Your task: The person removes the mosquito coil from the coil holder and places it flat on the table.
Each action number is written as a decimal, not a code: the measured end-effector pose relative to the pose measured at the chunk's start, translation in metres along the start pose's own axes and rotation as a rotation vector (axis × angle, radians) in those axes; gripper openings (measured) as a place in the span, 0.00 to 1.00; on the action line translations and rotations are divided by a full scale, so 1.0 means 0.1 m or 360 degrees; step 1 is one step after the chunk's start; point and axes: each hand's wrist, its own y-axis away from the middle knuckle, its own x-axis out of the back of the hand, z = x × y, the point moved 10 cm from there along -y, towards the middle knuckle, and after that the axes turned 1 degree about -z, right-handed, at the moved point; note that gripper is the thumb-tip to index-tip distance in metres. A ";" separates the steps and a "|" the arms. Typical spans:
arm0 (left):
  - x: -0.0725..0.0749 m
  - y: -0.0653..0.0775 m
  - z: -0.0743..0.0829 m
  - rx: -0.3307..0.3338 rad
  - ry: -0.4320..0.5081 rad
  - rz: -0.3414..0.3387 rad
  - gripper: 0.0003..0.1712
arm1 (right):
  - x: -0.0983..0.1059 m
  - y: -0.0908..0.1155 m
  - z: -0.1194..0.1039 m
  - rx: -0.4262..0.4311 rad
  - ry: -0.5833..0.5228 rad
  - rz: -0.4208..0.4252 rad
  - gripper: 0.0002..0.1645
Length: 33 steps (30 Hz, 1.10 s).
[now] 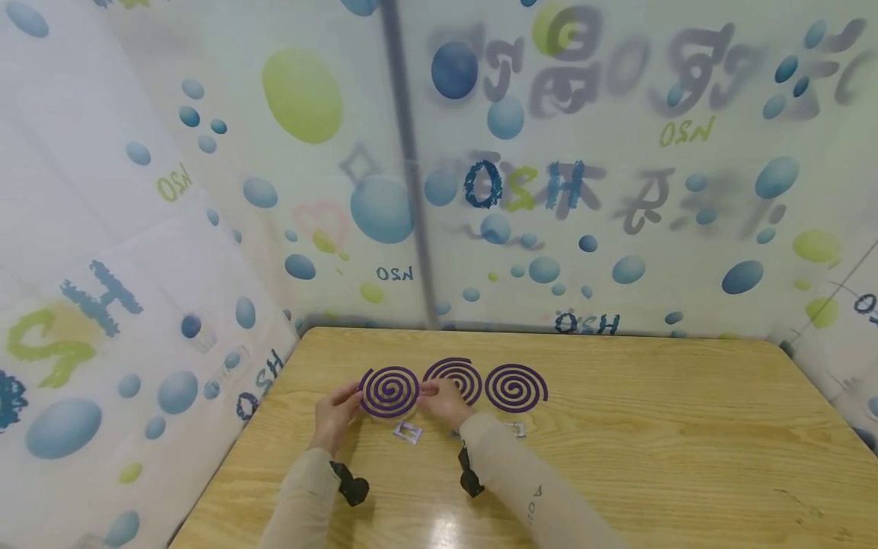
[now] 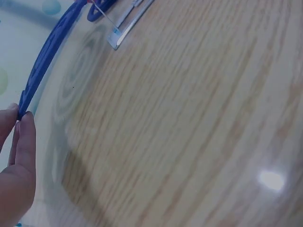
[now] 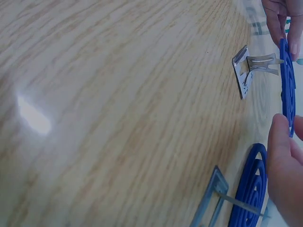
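A purple spiral mosquito coil [image 1: 391,390] is held upright above the table between both hands. My left hand [image 1: 334,415] pinches its left edge between thumb and fingers, and my right hand [image 1: 446,402] pinches the opposite edge. Below this coil sits a small metal stand [image 3: 240,85], its raised prong [image 3: 263,62] reaching to the coil's face; whether it bears the coil I cannot tell. A second coil [image 3: 243,198] stands upright on a similar stand [image 3: 204,201], partly hidden behind my right hand in the head view. To its right is a third coil [image 1: 516,389].
Another metal stand [image 1: 519,430] lies just below the third coil. The wooden table [image 1: 658,457] ends at a far edge against a translucent curtain [image 1: 617,221] printed with bubbles and letters. A second curtain panel [image 1: 171,252] runs along the left.
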 end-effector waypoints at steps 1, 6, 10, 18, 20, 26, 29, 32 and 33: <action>0.00 -0.01 0.00 -0.0005 -0.0030 -0.0005 0.19 | -0.01 -0.01 0.02 -0.0022 -0.0034 -0.0002 0.20; -0.01 -0.02 -0.02 -0.0012 -0.0116 -0.0015 0.19 | -0.05 -0.03 0.10 -0.0051 -0.0106 -0.0005 0.21; 0.00 -0.03 -0.01 -0.0016 -0.0159 -0.0006 0.19 | -0.08 -0.02 0.12 -0.0058 -0.0127 -0.0015 0.22; -0.01 -0.04 0.02 -0.0043 -0.0252 -0.0028 0.21 | -0.13 -0.01 0.15 -0.0111 -0.0265 -0.0041 0.22; -0.01 -0.05 0.02 -0.0046 -0.0307 -0.0025 0.21 | -0.15 -0.02 0.18 -0.0139 -0.0317 -0.0050 0.23; 0.01 -0.07 0.02 -0.0076 -0.0417 0.0000 0.20 | -0.18 -0.03 0.23 -0.0188 -0.0413 -0.0049 0.23; 0.01 -0.06 0.02 -0.0083 -0.0422 0.0006 0.20 | -0.18 -0.05 0.28 -0.0201 -0.0402 -0.0026 0.22; 0.00 -0.05 0.03 -0.0073 -0.0402 0.0004 0.20 | -0.27 -0.31 0.61 -0.0133 -0.0414 -0.0037 0.22; 0.00 -0.05 0.03 -0.0074 -0.0386 -0.0003 0.20 | -0.30 -0.42 0.75 -0.0120 -0.0416 -0.0043 0.21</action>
